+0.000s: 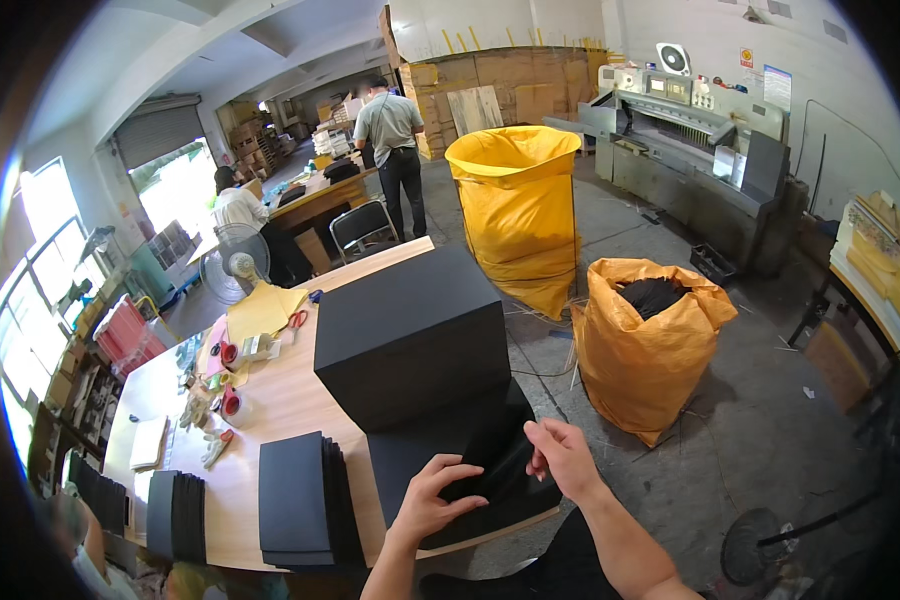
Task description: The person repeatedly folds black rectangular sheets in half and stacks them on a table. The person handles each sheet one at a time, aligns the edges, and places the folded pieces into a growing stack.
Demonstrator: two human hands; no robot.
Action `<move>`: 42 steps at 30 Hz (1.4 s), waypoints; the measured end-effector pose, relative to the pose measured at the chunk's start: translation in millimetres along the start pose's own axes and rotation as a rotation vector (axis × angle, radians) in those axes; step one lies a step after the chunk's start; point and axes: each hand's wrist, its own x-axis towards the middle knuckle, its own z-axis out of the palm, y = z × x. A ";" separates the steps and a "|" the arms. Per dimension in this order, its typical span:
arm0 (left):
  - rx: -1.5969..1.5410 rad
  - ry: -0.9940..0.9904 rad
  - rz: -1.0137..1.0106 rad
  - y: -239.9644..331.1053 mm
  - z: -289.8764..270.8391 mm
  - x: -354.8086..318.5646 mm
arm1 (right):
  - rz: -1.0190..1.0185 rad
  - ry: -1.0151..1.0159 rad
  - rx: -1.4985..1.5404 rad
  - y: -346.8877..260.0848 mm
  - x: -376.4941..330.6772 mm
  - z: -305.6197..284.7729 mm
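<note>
On the near right end of the table (360, 500), black sheets (510, 465) lie in front of a tall block of stacked black sheets (410, 320). My left hand (440, 497) rests on the near sheets, its fingers curved and spread apart. My right hand (563, 455) is at their right edge, slightly raised, with thumb and fingers closed together. Whatever it may pinch is hidden or too small to make out. A smaller pile of black sheets (300, 500) sits left of my left arm, and another pile (175, 515) lies beyond it.
Beyond the table's right edge stand an orange sack (650, 360) with black scraps and a tall yellow sack (515, 220). Red scissors (298, 320), tape rolls (232, 402) and a fan (235, 262) are to the left. Two people work behind; a grey cutting machine (685, 150) stands at back right.
</note>
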 end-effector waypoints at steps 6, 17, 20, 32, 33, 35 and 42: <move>0.010 0.089 0.009 7.6 6.3 2.9 | -0.205 0.084 -0.388 11.0 2.3 0.3; 0.035 -0.010 0.039 -1.1 1.6 -0.1 | 0.004 -0.003 0.141 11.6 4.3 -2.3; 0.025 -0.005 0.048 -1.1 2.0 0.1 | -0.034 0.003 0.056 8.8 1.8 -1.3; 0.075 0.000 0.138 0.4 6.2 1.7 | 0.013 -0.010 0.152 12.2 1.0 -5.2; 0.066 0.011 0.131 1.0 5.6 2.4 | 0.002 -0.020 0.158 12.2 2.6 -4.6; 0.035 0.022 0.104 0.4 6.0 -1.4 | -0.002 -0.028 0.170 16.9 2.1 -4.9; 0.069 0.000 0.082 3.8 3.3 1.8 | -0.030 -0.029 0.074 13.2 -3.1 -11.3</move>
